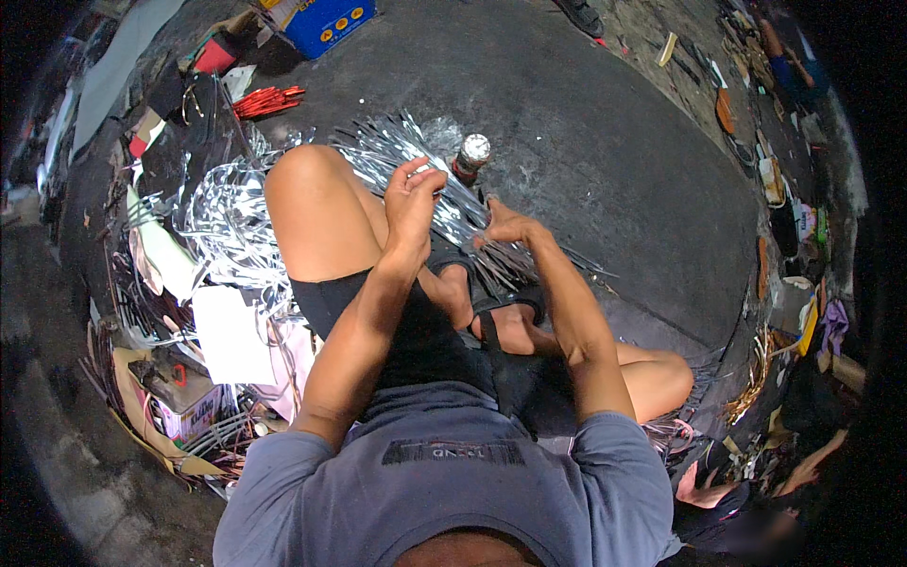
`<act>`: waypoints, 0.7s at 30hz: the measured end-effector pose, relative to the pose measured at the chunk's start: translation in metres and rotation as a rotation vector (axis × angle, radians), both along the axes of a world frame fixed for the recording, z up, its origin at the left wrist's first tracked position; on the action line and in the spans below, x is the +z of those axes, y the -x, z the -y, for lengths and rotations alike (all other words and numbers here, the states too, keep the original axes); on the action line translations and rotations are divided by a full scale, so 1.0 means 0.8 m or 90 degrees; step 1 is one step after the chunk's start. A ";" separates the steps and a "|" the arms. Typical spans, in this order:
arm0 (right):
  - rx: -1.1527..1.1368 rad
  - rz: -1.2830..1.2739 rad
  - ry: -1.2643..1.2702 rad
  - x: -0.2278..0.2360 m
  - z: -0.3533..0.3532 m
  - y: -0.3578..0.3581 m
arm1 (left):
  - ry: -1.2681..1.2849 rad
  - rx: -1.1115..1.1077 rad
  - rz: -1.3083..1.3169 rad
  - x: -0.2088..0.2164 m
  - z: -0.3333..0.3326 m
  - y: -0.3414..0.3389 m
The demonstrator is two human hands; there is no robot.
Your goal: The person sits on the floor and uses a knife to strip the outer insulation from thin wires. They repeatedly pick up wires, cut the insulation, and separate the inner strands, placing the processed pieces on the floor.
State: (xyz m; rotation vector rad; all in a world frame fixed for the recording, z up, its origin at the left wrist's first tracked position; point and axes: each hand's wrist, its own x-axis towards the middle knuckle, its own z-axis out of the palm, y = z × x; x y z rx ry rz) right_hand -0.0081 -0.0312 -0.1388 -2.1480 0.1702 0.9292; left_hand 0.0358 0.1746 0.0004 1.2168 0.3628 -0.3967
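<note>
A long bundle of shiny silver strips point(453, 200) lies slantwise on the dark floor in front of my crossed legs. Around its near part curl the fingers of my right hand point(508, 225), gripping the strips. My left hand point(412, 203) is held over the bundle's left side, beside my raised knee. Its fingers are bent together in a pinch; whatever is between them is too small to make out. Just beyond the bundle stands a small dark cylinder with a bright round top point(474, 148). The near ends of the strips reach my sandalled feet point(510, 326).
Loose silver strips point(227, 213) heap left of my knee. Farther off lie red strips point(267, 102) and a blue box point(326, 26). A white sheet point(227, 333) and a tin point(189, 406) are at lower left. Scraps and tools line the right edge, with another person's arm point(812, 463) there.
</note>
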 end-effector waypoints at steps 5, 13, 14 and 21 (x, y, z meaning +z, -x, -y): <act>-0.015 0.017 0.258 0.004 -0.056 0.011 | -0.036 0.007 -0.001 -0.007 0.004 0.000; -0.083 0.047 0.128 -0.028 -0.041 0.001 | -0.084 -0.006 0.009 -0.023 0.003 0.000; -0.069 0.042 0.137 -0.029 -0.035 -0.003 | -0.102 -0.014 0.009 -0.024 0.003 0.000; 0.008 0.091 0.251 -0.028 -0.036 0.016 | -0.073 -0.047 0.029 -0.026 0.010 0.005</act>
